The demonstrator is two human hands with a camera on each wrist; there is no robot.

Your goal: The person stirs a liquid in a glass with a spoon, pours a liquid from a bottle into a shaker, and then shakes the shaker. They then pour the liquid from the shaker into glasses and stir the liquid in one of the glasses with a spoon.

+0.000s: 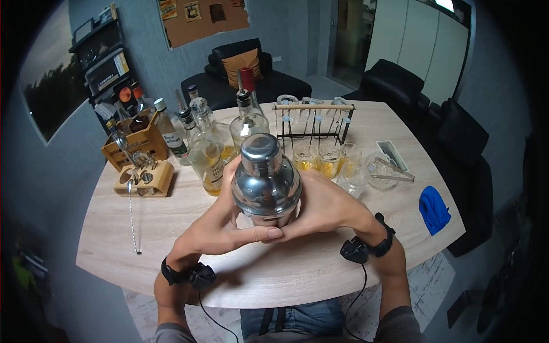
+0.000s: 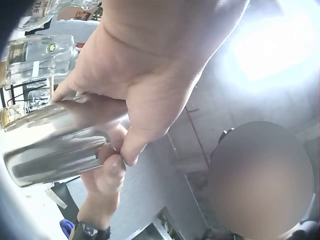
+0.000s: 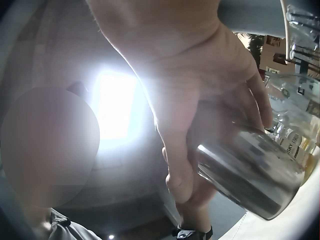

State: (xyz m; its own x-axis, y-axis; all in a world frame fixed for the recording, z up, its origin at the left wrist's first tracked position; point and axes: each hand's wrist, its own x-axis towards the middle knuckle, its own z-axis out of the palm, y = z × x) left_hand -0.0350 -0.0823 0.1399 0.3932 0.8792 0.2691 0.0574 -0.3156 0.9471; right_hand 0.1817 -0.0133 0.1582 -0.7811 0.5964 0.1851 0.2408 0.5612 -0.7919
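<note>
A steel cocktail shaker (image 1: 266, 186) with its domed cap on stands upright between my two hands, in front of my body over the table's near half. My left hand (image 1: 211, 228) grips its left side, and my right hand (image 1: 331, 206) grips the right. At the near side of the body both thumbs meet, one overlapping the other. In the left wrist view the shaker's smooth metal body (image 2: 55, 150) projects below the left hand (image 2: 145, 70). The right wrist view has the lower body (image 3: 255, 172) under the right hand (image 3: 195, 85); the far fingers are largely hidden behind the metal.
Liquor bottles (image 1: 206, 163) crowd behind the shaker. Left are a wooden bar-tool stand (image 1: 162, 182), a long bar spoon (image 1: 132, 217) and a wooden crate (image 1: 143, 143). Glasses of yellow liquid (image 1: 329, 163) sit below a glass rack (image 1: 314, 107). Tongs (image 1: 394, 173) and a blue cloth (image 1: 433, 210) lie right.
</note>
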